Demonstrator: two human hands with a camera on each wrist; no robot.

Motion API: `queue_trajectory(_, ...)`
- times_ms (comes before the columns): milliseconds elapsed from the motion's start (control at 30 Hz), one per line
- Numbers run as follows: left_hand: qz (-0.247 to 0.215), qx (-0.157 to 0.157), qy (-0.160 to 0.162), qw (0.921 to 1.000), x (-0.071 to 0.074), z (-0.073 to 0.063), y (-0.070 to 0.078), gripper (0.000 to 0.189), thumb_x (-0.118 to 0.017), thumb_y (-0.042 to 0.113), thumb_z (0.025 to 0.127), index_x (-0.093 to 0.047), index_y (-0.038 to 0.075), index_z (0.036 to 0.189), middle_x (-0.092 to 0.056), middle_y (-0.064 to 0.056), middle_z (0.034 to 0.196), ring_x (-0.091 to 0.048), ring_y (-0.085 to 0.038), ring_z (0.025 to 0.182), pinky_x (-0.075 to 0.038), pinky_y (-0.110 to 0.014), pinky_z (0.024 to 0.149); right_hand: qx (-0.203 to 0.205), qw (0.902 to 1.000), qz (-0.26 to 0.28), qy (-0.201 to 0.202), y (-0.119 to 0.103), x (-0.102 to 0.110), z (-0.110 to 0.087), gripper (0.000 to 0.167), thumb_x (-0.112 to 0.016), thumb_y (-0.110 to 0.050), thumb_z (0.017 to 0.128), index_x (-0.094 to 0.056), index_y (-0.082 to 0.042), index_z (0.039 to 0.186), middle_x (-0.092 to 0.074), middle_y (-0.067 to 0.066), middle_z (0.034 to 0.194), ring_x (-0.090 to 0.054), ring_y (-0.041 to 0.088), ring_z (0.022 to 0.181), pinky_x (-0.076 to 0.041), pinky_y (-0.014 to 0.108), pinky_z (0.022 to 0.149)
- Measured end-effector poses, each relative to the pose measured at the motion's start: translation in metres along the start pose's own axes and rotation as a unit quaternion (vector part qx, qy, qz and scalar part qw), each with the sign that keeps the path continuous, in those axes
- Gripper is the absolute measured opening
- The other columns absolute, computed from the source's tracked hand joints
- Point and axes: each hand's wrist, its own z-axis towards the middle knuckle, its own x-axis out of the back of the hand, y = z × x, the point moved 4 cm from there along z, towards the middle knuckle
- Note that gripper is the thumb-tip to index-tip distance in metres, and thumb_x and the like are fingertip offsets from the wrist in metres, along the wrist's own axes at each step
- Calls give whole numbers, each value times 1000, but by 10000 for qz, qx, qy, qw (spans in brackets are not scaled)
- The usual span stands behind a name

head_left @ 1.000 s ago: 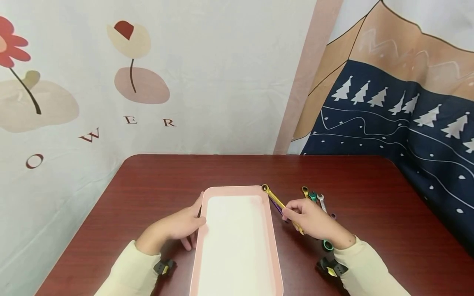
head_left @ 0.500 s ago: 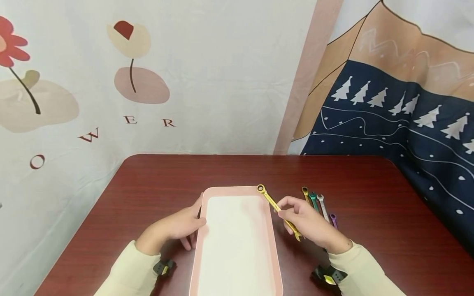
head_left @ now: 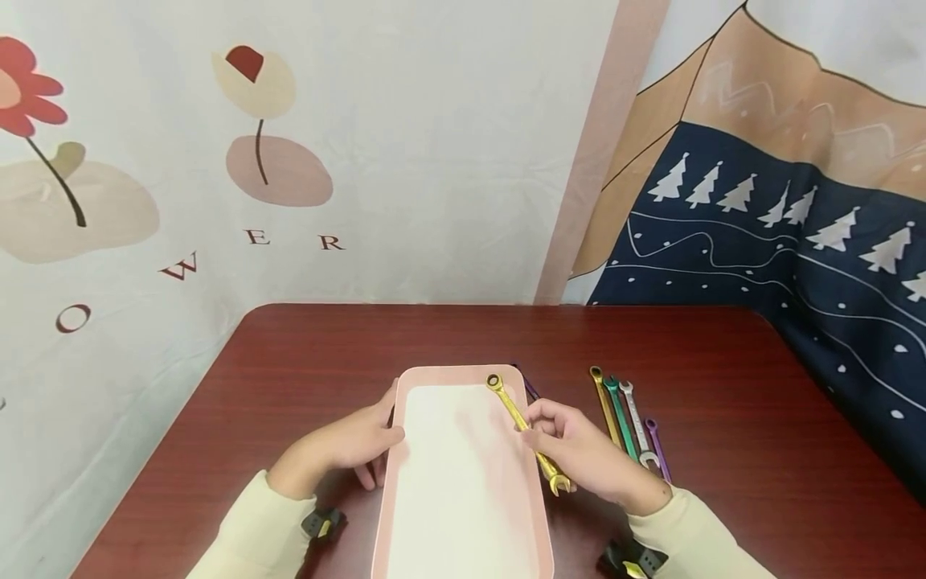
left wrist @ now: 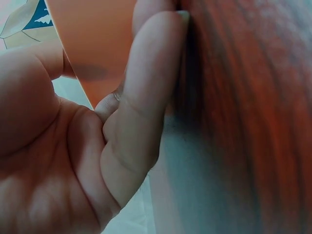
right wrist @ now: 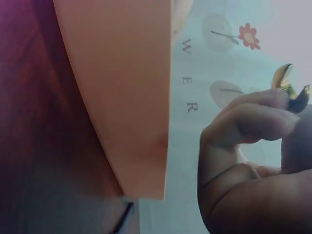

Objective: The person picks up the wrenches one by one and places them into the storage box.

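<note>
A gold combination wrench (head_left: 518, 414) is pinched between the thumb and fingers of my right hand (head_left: 579, 454), slanting over the right rim of a pink tray with a white inside. Its ring end is over the tray; its open jaw end (right wrist: 291, 90) shows above the fingers in the right wrist view. My left hand (head_left: 347, 444) grips the left wall of the tray (head_left: 443, 375), thumb over the rim and fingers against the outer side (left wrist: 100, 36). A dark purple wrench (head_left: 528, 383) lies beside the tray's far right corner, partly hidden.
To the right on the dark red table (head_left: 325, 338) lie a gold wrench (head_left: 606, 406), a green wrench (head_left: 620, 414), a silver wrench (head_left: 637, 418) and a purple wrench (head_left: 657, 446). Printed cloth (head_left: 448, 161) hangs behind the table.
My right hand has moved left with the gold wrench, bringing its ring end from beside the tray's corner to over the tray. The wrenches at right are more exposed. My left hand stays put.
</note>
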Motion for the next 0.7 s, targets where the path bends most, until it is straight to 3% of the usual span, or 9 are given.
queue_trajectory(267,8,14,88,10000,4,-3,-2,88,-44,10,95,14,27,159,-63,-14,58,-63,-25,46,-57,-42,43,179,9973,440,-555,0,-17,3,23,-55,-10,101,-45,7,114,-46,1,59,-36,7,42,-27,16,40)
queue_trajectory(533,34,-16,42,10000,1,-2,3,91,-46,12,95,17,23,159,-63,-14,58,-61,-24,46,-57,-42,44,285,9981,267,-470,3,-23,2,12,-50,-5,99,-40,0,102,-53,-3,52,-46,4,37,-37,16,37)
queue_trajectory(700,38,-76,-10,10000,-1,1,4,90,-46,11,94,14,25,159,-63,-14,57,-62,-23,43,-57,-43,43,238,9981,343,-452,3,-28,3,20,-49,-2,96,-40,6,113,-53,-2,53,-46,4,37,-38,16,37)
